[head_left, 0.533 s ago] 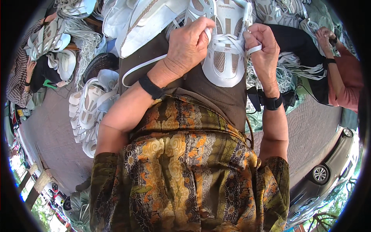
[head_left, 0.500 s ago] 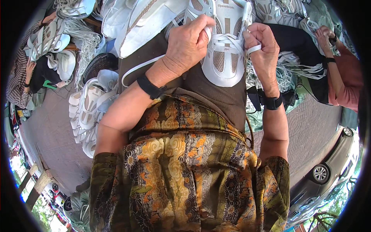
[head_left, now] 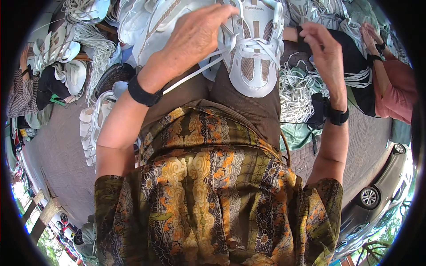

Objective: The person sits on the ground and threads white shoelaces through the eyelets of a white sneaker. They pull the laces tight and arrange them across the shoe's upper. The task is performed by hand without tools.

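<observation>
A white and beige mesh sneaker [head_left: 254,80] rests on my lap, toe toward me, with a white lace [head_left: 257,43] crossed over its lower eyelets. A loose end of lace trails from its left side, passing below my left wrist. My left hand [head_left: 193,37] is over the sneaker's left edge, fingers stretched toward the upper eyelets; its fingertips are partly hidden. To the right of the sneaker, clear of it, my right hand [head_left: 326,48] is raised with fingers apart and nothing visible in it.
More white sneakers [head_left: 155,31] are piled beyond my left hand. A heap of white laces [head_left: 297,95] lies on green cloth at right. One person's striped sleeve [head_left: 24,97] shows at left, another's pink sleeve [head_left: 392,93] at right. A car [head_left: 370,197] is parked lower right.
Both hands have let go of the laces they were pinching at the sneaker. My left hand moved up and left; my right hand swung outward to the right, its fingers loosening.
</observation>
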